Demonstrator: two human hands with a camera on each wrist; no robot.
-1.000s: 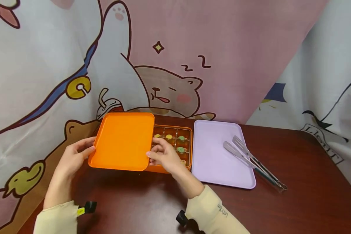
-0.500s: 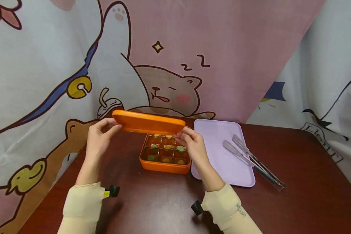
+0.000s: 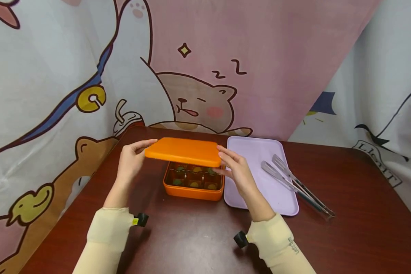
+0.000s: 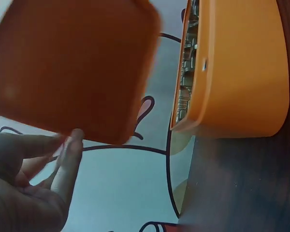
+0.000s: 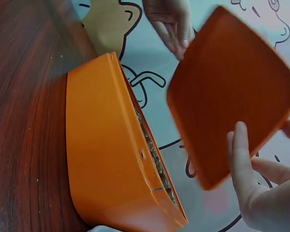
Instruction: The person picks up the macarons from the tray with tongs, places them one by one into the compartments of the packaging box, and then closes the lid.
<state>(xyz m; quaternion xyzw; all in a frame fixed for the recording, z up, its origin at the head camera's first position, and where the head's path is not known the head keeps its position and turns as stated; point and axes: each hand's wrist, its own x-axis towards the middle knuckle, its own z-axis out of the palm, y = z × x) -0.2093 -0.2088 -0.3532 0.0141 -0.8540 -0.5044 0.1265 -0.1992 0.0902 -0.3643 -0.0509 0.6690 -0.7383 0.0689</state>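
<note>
An orange lid (image 3: pixel 185 150) hangs tilted above an orange box (image 3: pixel 193 193), with its hollow underside showing in both wrist views. My left hand (image 3: pixel 131 158) pinches the lid's left edge between thumb and fingers. On the opposite edge my right hand (image 3: pixel 238 169) grips the lid, its thumb (image 5: pixel 240 145) against the underside. Below the lid the box stands open on the table, divided into small compartments. Small green and yellow pieces (image 3: pixel 194 184) lie in the front compartments; the lid hides the back ones.
Right of the box lies a lilac tray (image 3: pixel 250 182) with metal tongs (image 3: pixel 294 182) across its right edge, their handle end reaching over the dark wooden table (image 3: pixel 363 190). A cartoon-printed curtain (image 3: pixel 277 57) stands behind the table and on both sides.
Both hands have carried the lid rightward, from the box's left side to above it. Its face was turned toward me, then it was flipped over, and its outer top now faces up.
</note>
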